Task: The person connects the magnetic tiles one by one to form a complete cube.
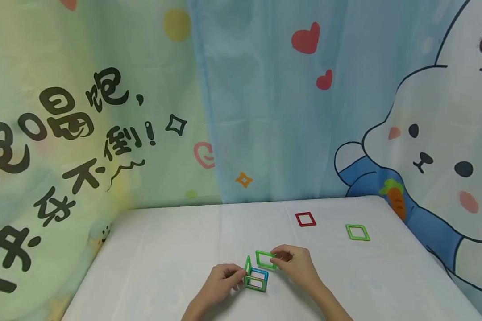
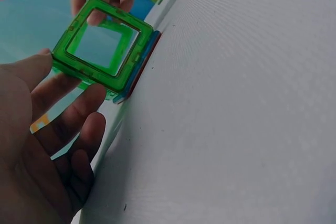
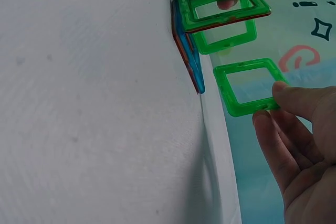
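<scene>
My left hand (image 1: 218,283) pinches the left corner of a small structure of square magnetic tiles. A blue tile (image 3: 194,59) lies at its base, with a red layer (image 3: 181,45) under it. Two green tiles stand upright on that base, one at the front (image 1: 255,288) and one on the left (image 1: 247,265). Between thumb and fingers, my right hand (image 1: 299,265) holds a loose green tile (image 3: 224,92) by its edge. This tile is raised and tilted, just behind and to the right of the structure, with a small gap between them in the right wrist view.
Farther back on the white table (image 1: 164,249), a red square tile (image 1: 308,225) lies flat. Another green tile (image 1: 359,239) lies to its right. Behind the table's far edge hangs a printed curtain (image 1: 257,111) with a cartoon rabbit.
</scene>
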The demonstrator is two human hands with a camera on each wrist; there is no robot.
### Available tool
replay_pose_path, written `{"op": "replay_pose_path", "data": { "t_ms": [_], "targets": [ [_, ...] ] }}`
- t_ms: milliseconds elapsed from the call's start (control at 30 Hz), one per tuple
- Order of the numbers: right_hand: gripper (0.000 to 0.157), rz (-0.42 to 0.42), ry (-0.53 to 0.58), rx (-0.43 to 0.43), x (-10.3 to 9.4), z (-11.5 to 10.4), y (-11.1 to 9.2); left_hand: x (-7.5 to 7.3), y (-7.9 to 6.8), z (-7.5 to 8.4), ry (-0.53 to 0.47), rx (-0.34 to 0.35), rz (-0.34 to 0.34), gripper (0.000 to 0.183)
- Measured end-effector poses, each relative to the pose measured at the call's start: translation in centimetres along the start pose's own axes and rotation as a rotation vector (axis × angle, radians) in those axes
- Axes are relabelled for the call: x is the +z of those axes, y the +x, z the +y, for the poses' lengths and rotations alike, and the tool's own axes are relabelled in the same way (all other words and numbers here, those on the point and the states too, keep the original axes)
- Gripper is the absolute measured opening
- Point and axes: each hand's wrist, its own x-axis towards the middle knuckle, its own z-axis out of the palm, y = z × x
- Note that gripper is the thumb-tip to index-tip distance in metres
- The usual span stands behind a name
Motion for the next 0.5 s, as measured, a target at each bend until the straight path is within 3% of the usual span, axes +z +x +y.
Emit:
{"op": "replay_pose_path", "data": {
  "t_ms": [500],
  "targets": [
    [0.016, -0.01, 0.0, -0.014, 0.91, 0.16, 0.25, -0.17, 0.21, -0.26, 0.003, -0.013, 0.005, 0.024]
  ]
}}
